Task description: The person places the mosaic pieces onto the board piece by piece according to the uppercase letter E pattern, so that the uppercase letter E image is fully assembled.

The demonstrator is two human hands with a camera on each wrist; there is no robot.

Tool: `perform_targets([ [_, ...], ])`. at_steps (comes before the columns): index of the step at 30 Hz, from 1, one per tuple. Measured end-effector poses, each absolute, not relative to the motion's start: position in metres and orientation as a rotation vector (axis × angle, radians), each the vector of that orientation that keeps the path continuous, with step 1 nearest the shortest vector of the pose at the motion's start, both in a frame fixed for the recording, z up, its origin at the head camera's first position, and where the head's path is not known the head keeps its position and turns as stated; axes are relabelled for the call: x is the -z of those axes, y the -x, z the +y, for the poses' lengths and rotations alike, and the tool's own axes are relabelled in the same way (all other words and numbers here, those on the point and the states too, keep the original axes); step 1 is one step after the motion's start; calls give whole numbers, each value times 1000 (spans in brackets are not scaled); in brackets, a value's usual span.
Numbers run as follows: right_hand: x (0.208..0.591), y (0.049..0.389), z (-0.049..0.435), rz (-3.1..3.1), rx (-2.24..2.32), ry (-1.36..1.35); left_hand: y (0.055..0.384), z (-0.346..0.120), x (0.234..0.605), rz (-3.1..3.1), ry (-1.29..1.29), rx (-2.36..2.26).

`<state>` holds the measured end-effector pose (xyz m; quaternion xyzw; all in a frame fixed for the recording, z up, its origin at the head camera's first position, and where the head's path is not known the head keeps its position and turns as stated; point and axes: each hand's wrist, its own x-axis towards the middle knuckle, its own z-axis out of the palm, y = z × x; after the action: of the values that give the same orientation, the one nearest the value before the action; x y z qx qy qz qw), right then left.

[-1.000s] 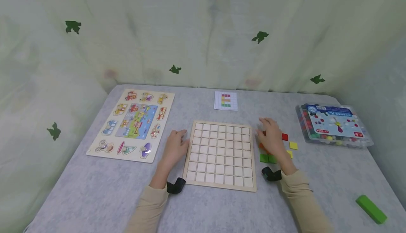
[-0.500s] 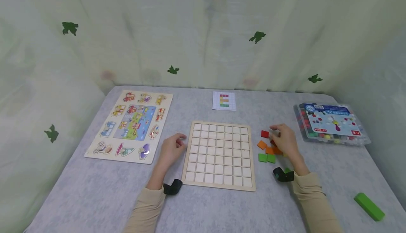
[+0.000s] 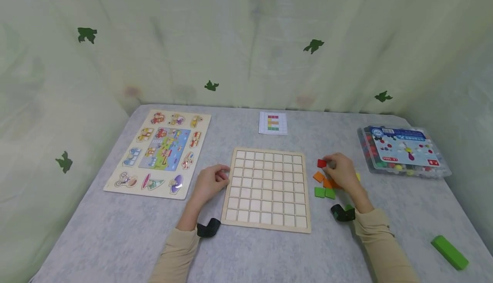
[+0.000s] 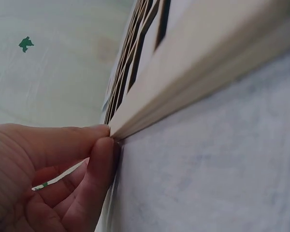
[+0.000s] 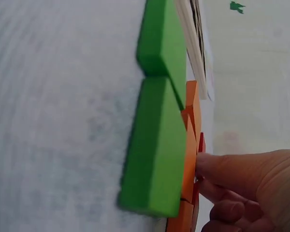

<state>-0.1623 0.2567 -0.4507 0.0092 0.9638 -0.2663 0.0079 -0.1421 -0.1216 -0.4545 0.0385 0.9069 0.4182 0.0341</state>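
Observation:
In the head view a wooden grid board lies mid-table, its squares bare. Beside its left edge is my left hand; in the left wrist view the thumb and a curled finger hold the board's edge. My right hand is over the small coloured tiles right of the board. Its thumb and forefinger pinch a red tile, which still lies on the table. Near it are an orange tile and a green tile with more alongside. A yellow tile is partly hidden behind the hand.
A picture card with a coloured grid pattern lies behind the board. At left is a wooden picture puzzle. A clear plastic box of coloured pieces stands at right, with a green block nearer the front.
My right hand drew back right from over the tiles, then came a little left to the red tile. My left hand's fingers curled and reached the board's edge.

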Motion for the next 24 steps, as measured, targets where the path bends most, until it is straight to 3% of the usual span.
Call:
perform_targets([
  [13, 445, 161, 256, 3068, 789, -14, 139, -118, 456, 2776, -151, -1353],
  [24, 438, 164, 231, 3136, 861, 194, 139, -110, 455, 2750, -97, -1365],
])
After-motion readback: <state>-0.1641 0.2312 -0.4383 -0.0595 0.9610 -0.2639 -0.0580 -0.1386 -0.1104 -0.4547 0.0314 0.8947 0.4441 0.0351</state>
